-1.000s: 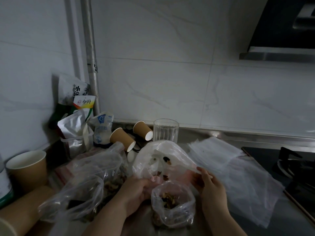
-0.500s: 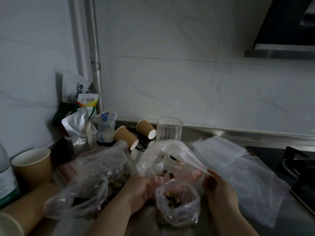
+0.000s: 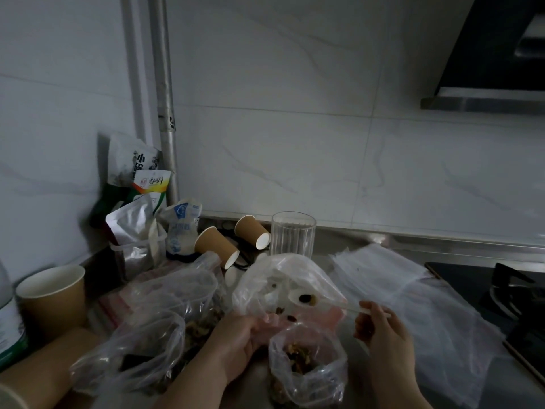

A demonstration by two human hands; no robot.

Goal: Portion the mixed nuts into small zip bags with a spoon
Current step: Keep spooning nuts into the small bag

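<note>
- My right hand (image 3: 383,332) pinches the handle of a white plastic spoon (image 3: 306,299), fingers closed on it; the bowl reaches into the white plastic bag (image 3: 283,278) and carries a few dark nuts.
- My left hand (image 3: 241,343) grips the near edge of that white bag, fingers curled shut on the plastic, just at 9 o'clock of the small bag.
- The small zip bag (image 3: 306,370) stands open on the steel counter (image 3: 365,240) at 6 o'clock of the white bag, between my hands, partly filled with mixed nuts (image 3: 299,354).
- At 9 o'clock of my left hand lie larger clear bags of nuts (image 3: 165,314), crumpled and overlapping.
- A stack of empty zip bags (image 3: 413,290) lies flat at 3 o'clock of the white bag.
- A ribbed drinking glass (image 3: 292,234) stands upright at 12 o'clock of the white bag; two brown paper cups (image 3: 216,246) lie tipped beside it.
- An upright paper cup (image 3: 51,293) sits at far 9 o'clock; snack pouches (image 3: 138,190) lean in the corner.
- The gas hob (image 3: 513,293) is at 3 o'clock.
</note>
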